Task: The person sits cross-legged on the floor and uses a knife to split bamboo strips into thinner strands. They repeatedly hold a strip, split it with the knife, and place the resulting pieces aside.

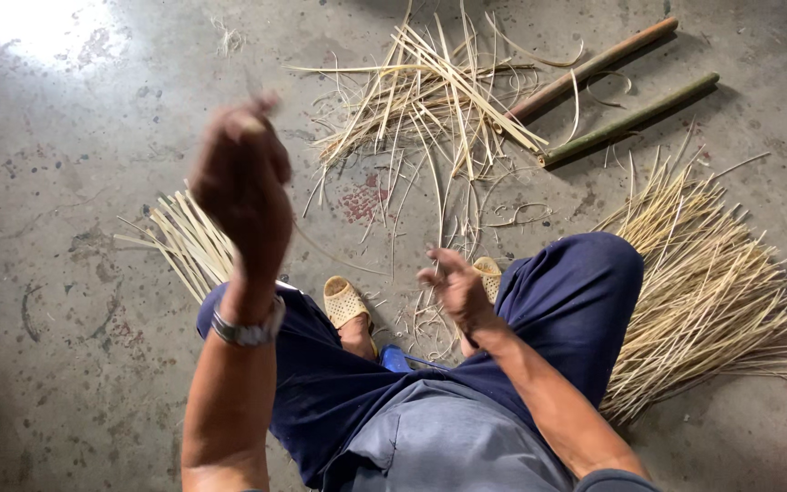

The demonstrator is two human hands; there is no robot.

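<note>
My left hand [243,178] is raised in front of me as a closed fist, blurred by motion, with a pale sliver showing at its top. A metal wristwatch [248,330] sits on that wrist. My right hand [455,287] is low by my right knee, fingers curled and thumb out. A thin bamboo strip [339,252] runs across the floor view between the two hands; whether both hands grip it is unclear. I sit in dark blue trousers [576,292] with tan sandals [346,302] on my feet.
A thick fan of split bamboo strips [712,282] lies to my right and a smaller bundle [189,239] to my left. Loose strips and shavings [430,100] are scattered ahead, beside two bamboo poles [630,118] on the concrete floor [66,273]. A small blue object [393,358] lies between my legs.
</note>
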